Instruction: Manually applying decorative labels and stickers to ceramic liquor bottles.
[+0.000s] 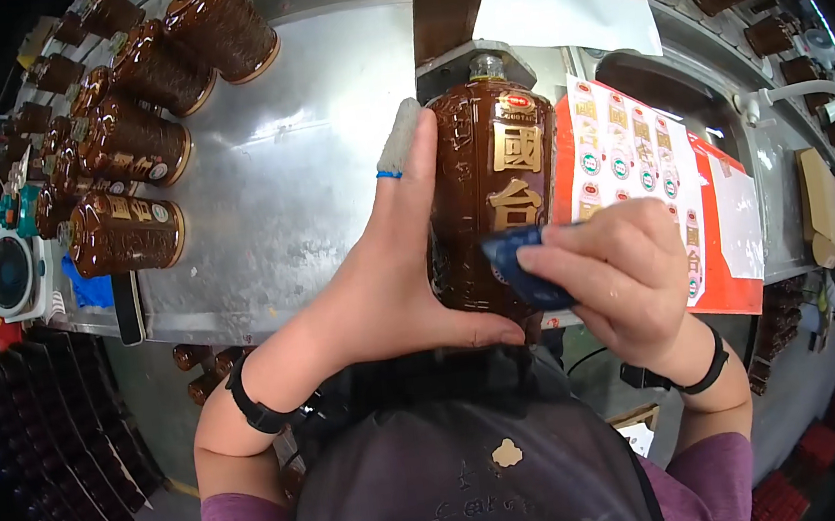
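A brown glass bottle [462,166] with raised gold characters lies in front of me, its clear neck pointing away. My left hand [387,253] braces its left side and base, thumb across the bottom and forefinger stretched along the edge. A grey finger cot [399,140] with a blue band covers that forefinger; the other fingers are hidden. My right hand [631,280] pinches a dark blue, flat scraper-like piece [531,268] against the lower front of the bottle. Right of the bottle lies a white sheet of gold labels [618,146], partly under my right hand.
Several brown bottles [128,233] stand at the left of the metal bench [268,164]. An orange-red sheet [733,295] lies under the labels. Beyond are a brown upright bar [448,1] and a white gold-striped sheet [565,15]. A white round-dial scale [11,271] sits far left.
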